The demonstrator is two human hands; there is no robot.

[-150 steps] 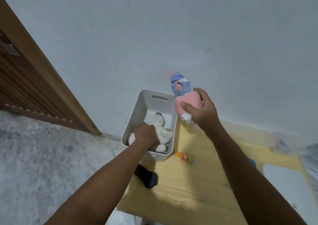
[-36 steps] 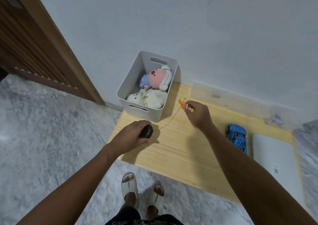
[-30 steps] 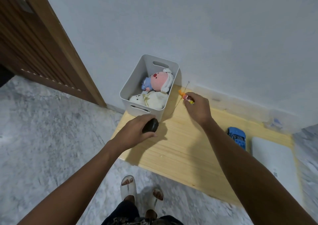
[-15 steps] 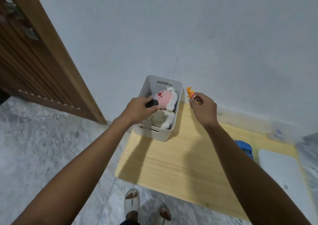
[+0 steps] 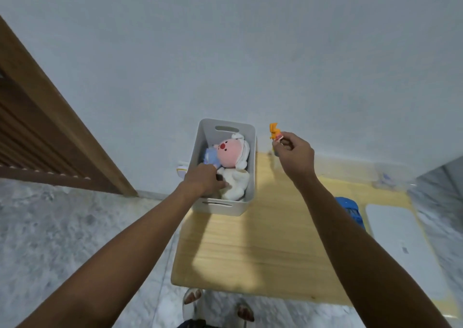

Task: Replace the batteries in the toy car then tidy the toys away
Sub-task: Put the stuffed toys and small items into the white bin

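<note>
My left hand (image 5: pixel 204 181) reaches down into the white bin (image 5: pixel 220 208) and grips a small black oval object (image 5: pixel 220 177), mostly hidden under the fingers, beside the white plush (image 5: pixel 235 183). A pink-faced plush (image 5: pixel 231 151) lies behind it in the bin. My right hand (image 5: pixel 295 157) is raised above the table to the right of the bin and pinches a small orange toy (image 5: pixel 274 132). The blue toy car (image 5: pixel 350 210) sits on the wooden table (image 5: pixel 250 252), partly hidden behind my right forearm.
A white flat tray (image 5: pixel 400 242) lies at the table's right end. A clear plastic box (image 5: pixel 350 168) stands along the wall behind the car. A wooden door (image 5: pixel 50 132) is at the left, and my sandalled feet (image 5: pixel 218 305) stand on the marble floor.
My left hand has carried the black object from the table's front edge down into the bin. My right hand has lifted the orange toy off the table.
</note>
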